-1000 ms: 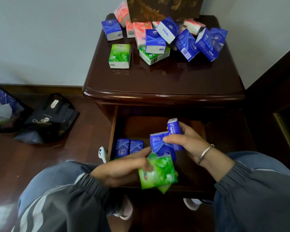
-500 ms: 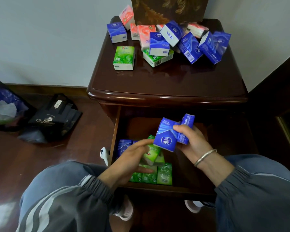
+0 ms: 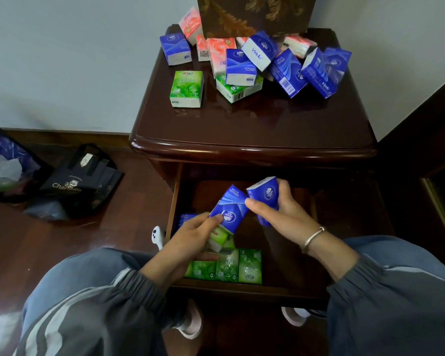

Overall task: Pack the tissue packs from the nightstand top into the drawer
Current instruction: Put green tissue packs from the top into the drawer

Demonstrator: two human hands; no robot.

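Note:
The nightstand's drawer (image 3: pixel 242 290) is pulled open below me. My right hand (image 3: pixel 288 219) grips two blue tissue packs above it: one (image 3: pixel 266 194) in the fingers, the other (image 3: pixel 230 209) slanting down to the left. My left hand (image 3: pixel 188 245) has a green pack (image 3: pixel 217 238) tucked under its fingers, and its fingertips touch the slanting blue pack's lower corner. A row of green packs (image 3: pixel 229 268) lies at the drawer's front, with blue packs (image 3: pixel 186 218) at its left. Several blue, pink and green packs (image 3: pixel 186 88) are scattered on the nightstand top (image 3: pixel 242 127).
A patterned brown box (image 3: pixel 254 14) stands at the back of the nightstand. On the floor to the left lie a black bag (image 3: pixel 80 181) and a plastic bag (image 3: pixel 3 165). A small white object (image 3: pixel 156 236) sits beside the drawer. Dark furniture (image 3: pixel 437 181) stands at right.
My left hand lowered the green packs into the drawer's front, then rose to touch the blue pack. My right hand lifted and turned its two blue packs.

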